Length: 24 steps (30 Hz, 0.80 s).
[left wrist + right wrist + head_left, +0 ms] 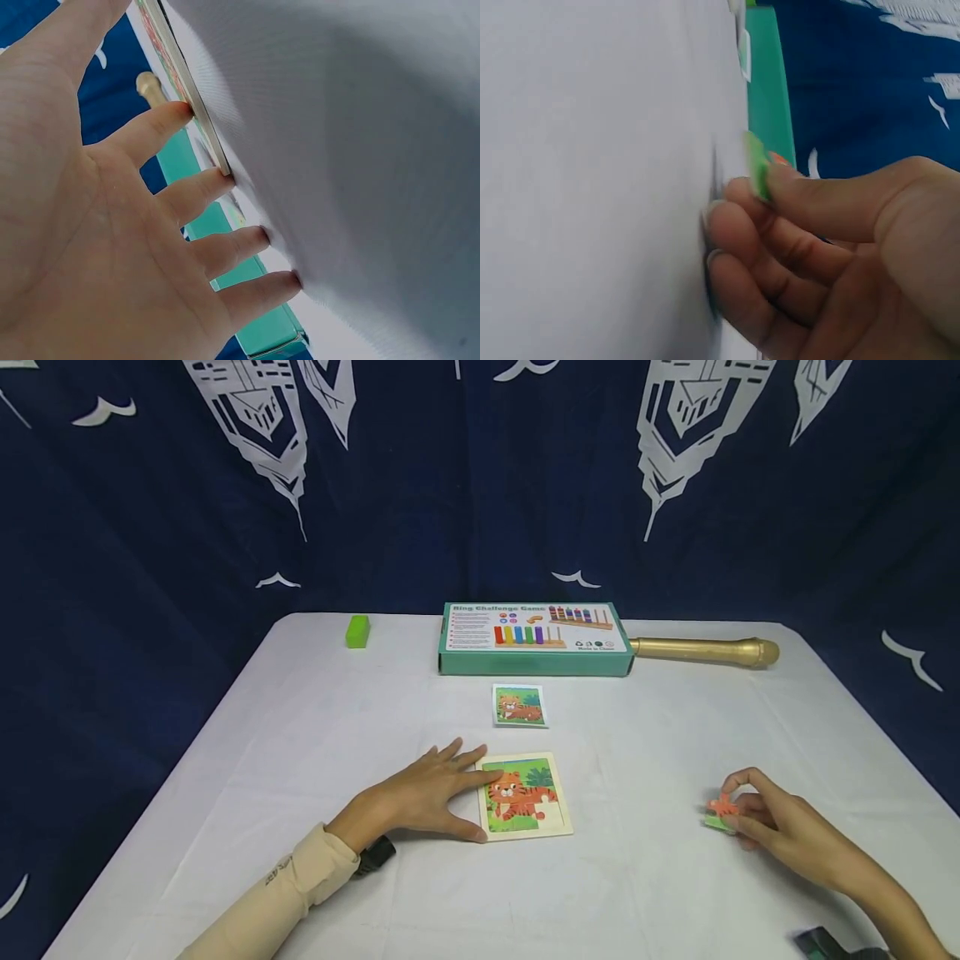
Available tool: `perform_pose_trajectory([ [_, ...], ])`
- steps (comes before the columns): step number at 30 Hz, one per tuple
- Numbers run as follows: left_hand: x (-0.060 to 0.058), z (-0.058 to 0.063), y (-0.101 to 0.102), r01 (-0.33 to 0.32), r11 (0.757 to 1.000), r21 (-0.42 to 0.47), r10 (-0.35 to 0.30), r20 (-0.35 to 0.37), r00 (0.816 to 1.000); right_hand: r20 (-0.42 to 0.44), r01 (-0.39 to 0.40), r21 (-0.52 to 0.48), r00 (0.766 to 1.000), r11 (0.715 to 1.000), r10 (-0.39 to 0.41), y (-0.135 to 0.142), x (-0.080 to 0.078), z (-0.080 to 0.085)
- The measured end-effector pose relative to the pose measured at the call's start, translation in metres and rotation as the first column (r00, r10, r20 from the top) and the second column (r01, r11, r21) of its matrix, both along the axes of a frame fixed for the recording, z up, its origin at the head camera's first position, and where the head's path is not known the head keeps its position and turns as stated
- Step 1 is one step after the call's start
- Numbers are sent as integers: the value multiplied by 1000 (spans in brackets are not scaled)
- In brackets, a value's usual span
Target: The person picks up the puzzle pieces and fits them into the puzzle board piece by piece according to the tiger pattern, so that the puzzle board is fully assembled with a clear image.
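Observation:
A square tiger jigsaw puzzle (517, 802) lies in its pale frame near the table's middle, with a bare gap at its lower right. Spread across its left edge is my left hand (431, 793), index finger over the picture and thumb at the lower left corner. In the left wrist view the fingertips touch the board's edge and the cloth. My right hand (787, 835), at the right of the table, pinches a green and orange puzzle piece (723, 807) between thumb and fingers. The right wrist view shows the green part of that puzzle piece (757, 166) close over the cloth.
Behind the puzzle lies a small tiger picture card (520, 706). Farther back stands a teal Ring Challenge Game box (536, 639), with a gold rod (705, 652) at its right end. A green block (357, 632) sits at the back left of the white-covered table (360, 710).

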<state>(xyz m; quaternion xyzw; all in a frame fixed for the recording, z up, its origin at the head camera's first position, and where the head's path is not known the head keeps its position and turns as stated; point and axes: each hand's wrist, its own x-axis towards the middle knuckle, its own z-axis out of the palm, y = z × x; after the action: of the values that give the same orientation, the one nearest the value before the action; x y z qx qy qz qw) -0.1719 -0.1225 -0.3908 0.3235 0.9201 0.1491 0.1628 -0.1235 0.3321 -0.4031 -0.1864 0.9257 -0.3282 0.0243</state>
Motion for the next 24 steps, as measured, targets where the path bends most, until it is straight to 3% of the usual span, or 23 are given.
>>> perform_pose_trajectory([
  [5, 0, 0, 0, -1, 1000, 3, 1, -6, 1000, 23, -49, -66, 998, 997, 51, -19, -10, 5],
  [12, 0, 0, 0, 2, 1000, 6, -1, -9, 1000, -8, -118, -120, 993, 986, 118, -43, -21, 6],
  [24, 1, 3, 1, 0, 1000, 9, 0, 1, 1000, 72, -203, -267, 971, 942, 229, -77, -37, 13],
])
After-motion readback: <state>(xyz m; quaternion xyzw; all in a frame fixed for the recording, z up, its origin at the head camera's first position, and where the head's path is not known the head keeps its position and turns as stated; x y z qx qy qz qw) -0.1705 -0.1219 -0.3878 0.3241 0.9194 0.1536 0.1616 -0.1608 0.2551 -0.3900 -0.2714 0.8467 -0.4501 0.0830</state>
